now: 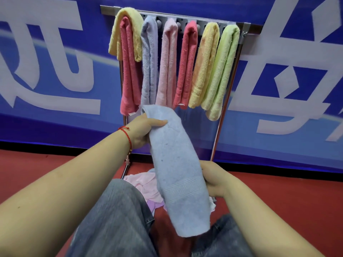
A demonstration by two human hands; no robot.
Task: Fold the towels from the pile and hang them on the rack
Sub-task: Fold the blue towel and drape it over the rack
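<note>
I judge the job well past halfway: across the upper middle of the frame the rack (246, 26) already carries seven folded towels, a yellow towel (128, 15) draped over a red towel (130, 71) at the left end, then a lavender towel (149, 58), a pink towel (168, 62), a second red towel (186, 67), a pale orange towel (204, 65) and a green towel (222, 71) at the right end. What remains is the blue towel (178, 164) I hold in the centre of the frame, folded into a long strip and not yet hung, plus the pile (143, 186) low in the middle, where pink and whitish cloth shows behind the strip and my knees.

My left hand (143, 130) grips the strip near its upper end, thumb lying over the front, fingers wrapped behind. My right hand (215, 180) holds its right edge lower down; its fingers go behind the cloth, so I take it as a grasp.

I see no basket or bin; the pile seems to lie on the red floor (278, 191) at the rack's foot. Every bar looks taken, so this one probably has to share.
</note>
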